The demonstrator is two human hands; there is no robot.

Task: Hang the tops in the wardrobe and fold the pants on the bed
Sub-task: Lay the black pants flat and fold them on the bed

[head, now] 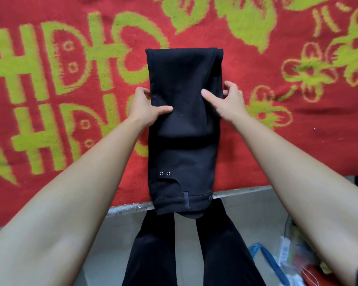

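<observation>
Pants: black pants (pixel 184 157) lie in a long folded strip on the bed, between the two hands and running past them both ways.
Far end: the folded end lies beyond the fingertips, square on the blanket.
Near end: the waistband, with a button (pixel 210 198) and two metal eyelets (pixel 164 173), lies nearer the person than the hands and hangs slightly over the bed rail (pixel 128 208).
Left hand: the left hand (pixel 145 106) pinches the strip's left edge, thumb flat on top; the other fingers seem tucked under the cloth, though they are hidden.
Right hand: the right hand (pixel 228 102) pinches the right edge, thumb on top, fingers curled round the side.
Blanket: a red blanket (pixel 50 100) with yellow-green patterns spreads out to either side of both hands.
Floor: plastic bags (pixel 287 259) lie under the right forearm.
</observation>
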